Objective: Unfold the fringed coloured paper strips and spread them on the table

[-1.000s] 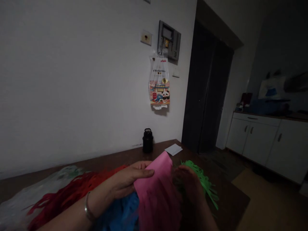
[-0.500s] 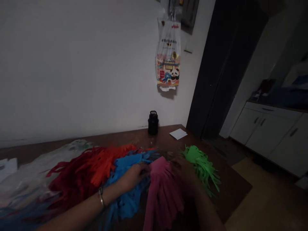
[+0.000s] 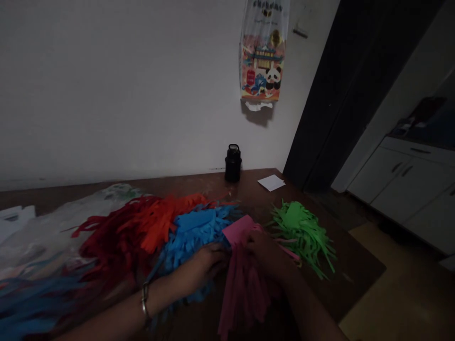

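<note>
A pink sheet of fringed paper [image 3: 241, 279] lies on the dark wooden table [image 3: 256, 194] in front of me. My left hand [image 3: 209, 260], with a metal bracelet on its wrist, rests at the pink sheet's left edge with its fingers curled on the paper. My right hand [image 3: 265, 248] lies on the sheet's right side, fingers bent over it. Blue fringed paper [image 3: 192, 232] lies just left of the pink sheet, and green fringed paper [image 3: 302, 232] lies just right of it.
Red and orange fringed paper [image 3: 135, 232] and a clear plastic bag [image 3: 53, 227] cover the table's left part. A black flask [image 3: 232, 163] and a white paper slip [image 3: 272, 182] sit at the far edge. A printed bag [image 3: 263, 57] hangs on the wall. White cabinets [image 3: 401, 175] stand at right.
The pink sheet, held up in both hands a second ago, has come down onto the table. My view has tilted downward, and both hands now rest low on the sheet.
</note>
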A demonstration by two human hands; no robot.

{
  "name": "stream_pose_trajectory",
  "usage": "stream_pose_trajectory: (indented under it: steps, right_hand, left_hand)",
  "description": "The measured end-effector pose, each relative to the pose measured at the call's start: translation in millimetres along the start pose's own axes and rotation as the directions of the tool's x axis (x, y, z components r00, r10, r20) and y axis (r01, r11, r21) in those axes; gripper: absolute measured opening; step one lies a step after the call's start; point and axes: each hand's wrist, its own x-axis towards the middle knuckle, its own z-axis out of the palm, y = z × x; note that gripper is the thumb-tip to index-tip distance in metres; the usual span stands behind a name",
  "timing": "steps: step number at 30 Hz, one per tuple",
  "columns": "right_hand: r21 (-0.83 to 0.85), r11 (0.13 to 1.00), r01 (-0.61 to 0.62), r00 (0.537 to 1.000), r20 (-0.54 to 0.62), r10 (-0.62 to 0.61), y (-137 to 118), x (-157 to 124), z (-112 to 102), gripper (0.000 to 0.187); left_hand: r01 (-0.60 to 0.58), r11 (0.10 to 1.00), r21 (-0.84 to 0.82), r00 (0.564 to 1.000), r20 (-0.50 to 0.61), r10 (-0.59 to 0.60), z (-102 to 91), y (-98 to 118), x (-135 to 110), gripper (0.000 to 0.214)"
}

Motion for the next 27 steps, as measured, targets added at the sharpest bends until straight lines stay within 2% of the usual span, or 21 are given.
stream_pose_trajectory:
  steps: [4, 7, 11, 14, 18, 23, 27]
  right_hand:
    - [-0.021, 0.983, -0.185, 0.975, -0.133, 0.181, 28.3, -9.3, -8.9, 0.021]
    - [0.005, 0.968, -0.250, 0.944, -0.219, 0.245, 32.8, -10.3, -16.7, 0.023]
    - [0.061, 0.991, -0.123, 0.956, -0.261, 0.135, 13.6, -0.8, -15.0, 0.019]
    - [0.074, 0.997, -0.024, 0.967, -0.251, 0.042, 1.9, 4.7, -8.3, 0.011]
    - [0.067, 0.998, -0.006, 0.981, -0.194, 0.019, 0.0, 5.9, -4.2, 0.007]
    - [0.071, 0.997, 0.011, 0.987, -0.160, 0.000, 0.7, 5.8, -5.7, 0.006]
    - [0.074, 0.997, 0.011, 0.986, -0.169, 0.001, 0.5, 5.6, -5.9, 0.008]
  left_hand:
    - [0.050, 0.999, 0.018, 0.999, 0.017, -0.050, -3.1, 0.2, 0.5, 0.025]
    - [0.083, 0.995, 0.051, 0.996, 0.015, -0.084, -5.3, 3.3, 1.7, 0.023]
    - [0.149, 0.982, 0.113, 0.988, -0.043, -0.145, -5.3, 10.3, 2.8, 0.022]
    - [0.190, 0.971, 0.145, 0.981, -0.071, -0.181, -0.7, 16.6, 2.4, 0.021]
    - [0.270, 0.954, 0.132, 0.961, -0.095, -0.259, 10.9, 20.9, 6.1, 0.019]
    - [0.334, 0.942, -0.011, 0.939, -0.076, -0.334, 19.7, 14.0, 19.7, 0.017]
    - [0.359, 0.914, -0.188, 0.928, -0.027, -0.371, 14.4, 6.2, 22.0, 0.020]
